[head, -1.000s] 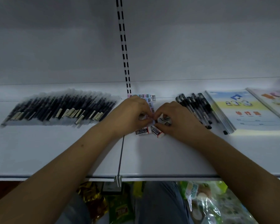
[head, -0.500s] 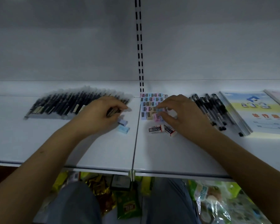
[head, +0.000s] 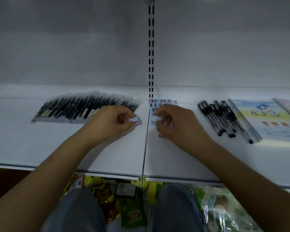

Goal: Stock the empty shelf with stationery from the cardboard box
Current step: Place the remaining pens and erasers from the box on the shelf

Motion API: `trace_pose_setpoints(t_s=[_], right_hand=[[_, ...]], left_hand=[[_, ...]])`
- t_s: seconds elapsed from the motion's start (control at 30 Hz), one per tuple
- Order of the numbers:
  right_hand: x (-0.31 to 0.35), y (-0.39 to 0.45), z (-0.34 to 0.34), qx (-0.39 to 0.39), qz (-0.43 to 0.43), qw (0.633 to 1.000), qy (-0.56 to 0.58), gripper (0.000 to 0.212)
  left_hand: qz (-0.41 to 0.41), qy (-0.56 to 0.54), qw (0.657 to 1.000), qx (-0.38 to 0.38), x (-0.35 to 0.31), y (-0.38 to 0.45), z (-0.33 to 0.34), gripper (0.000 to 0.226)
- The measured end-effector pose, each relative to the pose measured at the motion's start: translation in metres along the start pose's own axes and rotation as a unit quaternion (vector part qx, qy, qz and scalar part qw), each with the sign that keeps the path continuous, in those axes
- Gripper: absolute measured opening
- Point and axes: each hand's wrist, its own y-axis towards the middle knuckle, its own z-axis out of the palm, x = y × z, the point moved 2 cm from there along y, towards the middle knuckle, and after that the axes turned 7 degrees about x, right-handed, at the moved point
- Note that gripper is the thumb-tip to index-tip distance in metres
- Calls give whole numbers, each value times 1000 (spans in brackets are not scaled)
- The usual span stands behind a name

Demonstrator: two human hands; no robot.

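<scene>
On the white shelf, my left hand pinches a small pale lilac eraser just left of the shelf's centre seam. Right of the seam, my right hand has curled fingers and pinches a blurred pale blue eraser at the near edge of a grid of small coloured erasers. Under the right palm the corner of a black-and-white eraser shows. The cardboard box is out of view.
A row of wrapped dark pens lies left of my hands. Black gel pens and a clear ruler lie to the right, then printed booklets. A slotted upright runs up the back wall. Snack packets lie below the shelf.
My left hand has picked the lilac eraser off the shelf and moved right toward the seam. My right hand has come down over the grid's near edge and covers the black-and-white erasers.
</scene>
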Motion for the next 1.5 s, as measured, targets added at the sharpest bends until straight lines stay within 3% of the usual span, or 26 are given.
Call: trace_pose_setpoints(t_s=[0.07, 0.27, 0.47, 0.67, 0.8, 1.03, 1.5], right_hand=[[-23, 0, -23, -38, 41, 998, -19, 23], [-66, 19, -37, 30, 91, 991, -90, 24], [-69, 13, -41, 97, 57, 987, -117, 35], [-76, 6, -33, 126, 59, 981, -136, 53], [-70, 17, -36, 62, 39, 991, -113, 36], [-73, 40, -22, 118, 25, 983, -141, 29], [-68, 40, -15, 77, 12, 990, -116, 13]], left_hand=[[-11, -84, 996, 1, -5, 4, 8, 27], [-43, -189, 981, -29, -27, 27, 35, 24], [-68, -200, 977, -22, -33, 31, 40, 28], [-32, -118, 989, -88, -29, 26, 49, 24], [-29, -132, 984, -114, -18, 22, 52, 26], [-13, -102, 988, -115, -18, 20, 56, 29], [2, -67, 989, -130, -14, 21, 57, 31]])
